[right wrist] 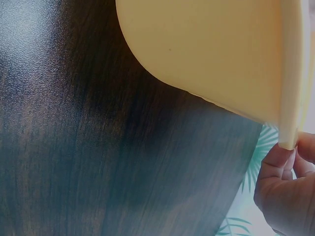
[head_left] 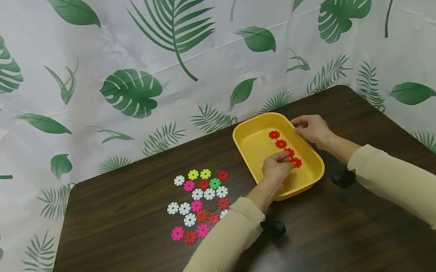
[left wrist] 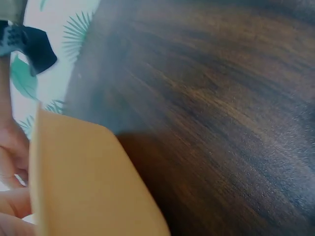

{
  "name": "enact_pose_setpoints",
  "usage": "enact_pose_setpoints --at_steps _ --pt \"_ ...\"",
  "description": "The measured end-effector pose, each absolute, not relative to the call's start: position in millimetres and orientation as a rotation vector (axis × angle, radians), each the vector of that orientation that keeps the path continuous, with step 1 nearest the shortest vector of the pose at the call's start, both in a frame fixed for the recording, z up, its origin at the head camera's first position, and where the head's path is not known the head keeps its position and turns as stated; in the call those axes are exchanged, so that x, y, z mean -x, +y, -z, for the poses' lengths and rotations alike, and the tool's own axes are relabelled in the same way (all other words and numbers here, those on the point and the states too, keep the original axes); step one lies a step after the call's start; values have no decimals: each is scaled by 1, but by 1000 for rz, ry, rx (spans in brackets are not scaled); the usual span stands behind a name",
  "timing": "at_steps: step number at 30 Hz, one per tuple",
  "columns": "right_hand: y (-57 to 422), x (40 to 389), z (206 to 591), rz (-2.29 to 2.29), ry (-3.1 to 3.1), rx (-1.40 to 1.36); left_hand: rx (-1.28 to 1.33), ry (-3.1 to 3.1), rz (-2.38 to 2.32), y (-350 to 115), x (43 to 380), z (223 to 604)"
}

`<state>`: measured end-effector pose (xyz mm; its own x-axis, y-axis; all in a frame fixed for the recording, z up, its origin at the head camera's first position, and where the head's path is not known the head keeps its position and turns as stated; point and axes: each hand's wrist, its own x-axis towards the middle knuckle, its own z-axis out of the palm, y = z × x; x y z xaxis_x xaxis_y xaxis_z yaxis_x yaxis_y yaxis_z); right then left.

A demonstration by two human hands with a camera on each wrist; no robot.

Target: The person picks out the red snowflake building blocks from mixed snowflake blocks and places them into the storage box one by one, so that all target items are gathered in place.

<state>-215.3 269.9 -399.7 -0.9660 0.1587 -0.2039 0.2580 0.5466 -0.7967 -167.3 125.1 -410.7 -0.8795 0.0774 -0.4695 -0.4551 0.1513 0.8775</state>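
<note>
Pinches the rim on the right side of the yellow tray (head_left: 255, 151) with the right hand (head_left: 313, 130), thumb and fingers close together there. Reaches over the tray with the left hand (head_left: 277, 168), fingers bent, tips right at the two nearest of four red discs (head_left: 281, 144). Cannot tell if holding one of them or only touching.

On the tray floor, all four red discs in a row, closer to the right wall than the left, running from the far end toward the near right corner. The two farthest in plain sight, the other two partly behind the left fingertips.

Under the tray, the dark brown table (head_left: 127, 262), with the tray's far end close to the table's far edge, toward the far right corner.

On the table, left of the tray, a flat patch of more discs: white discs (head_left: 189, 219), pink discs (head_left: 177, 233), yellow discs (head_left: 193, 174), a green disc (head_left: 215, 183) and some darker red ones. Over the patch's near right part, the left sleeve (head_left: 218, 253), partly hiding a white disc. Past the far edge, a white cloth (head_left: 83, 57) with green leaves.
</note>
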Motion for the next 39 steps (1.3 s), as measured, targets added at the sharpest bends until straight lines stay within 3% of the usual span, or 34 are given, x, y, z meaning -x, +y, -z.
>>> enact_pose_setpoints --at_steps 7,16,39 --pt "269 215 399 1396 2672 -346 126 1766 -1953 93 158 396" --pt "269 216 401 1403 2671 -391 15 1693 -2013 34 150 383" --pt "267 217 400 1388 2676 -379 177 1895 -1943 -107 135 419"
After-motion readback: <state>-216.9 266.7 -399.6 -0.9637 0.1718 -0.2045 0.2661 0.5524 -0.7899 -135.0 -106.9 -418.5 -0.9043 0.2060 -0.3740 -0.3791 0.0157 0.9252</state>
